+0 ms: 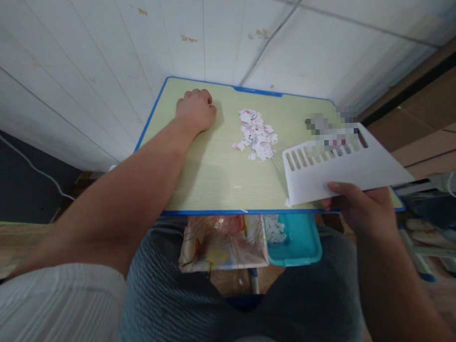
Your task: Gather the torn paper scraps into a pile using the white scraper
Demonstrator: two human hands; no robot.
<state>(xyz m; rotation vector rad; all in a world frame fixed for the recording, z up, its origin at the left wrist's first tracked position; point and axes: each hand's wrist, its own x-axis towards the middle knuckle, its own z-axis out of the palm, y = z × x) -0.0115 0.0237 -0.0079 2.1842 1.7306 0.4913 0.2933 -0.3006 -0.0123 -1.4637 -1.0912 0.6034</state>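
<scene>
My left hand rests on the far left of the pale green tabletop, its fingers curled in a loose fist. Nothing shows between those fingers, and the palm is turned out of sight. To its right lies a heap of small torn white paper scraps, some with pinkish marks. At the near right, my right hand grips the lower edge of a white slotted sheet, thumb on top. The sheet is tilted over the table, with a row of long slots along its far side.
Below the table's blue front edge sit a patterned box and a turquoise tray with white scraps in it. A white panelled wall stands behind the table. Blurred-out items lie at the back right, beyond the sheet.
</scene>
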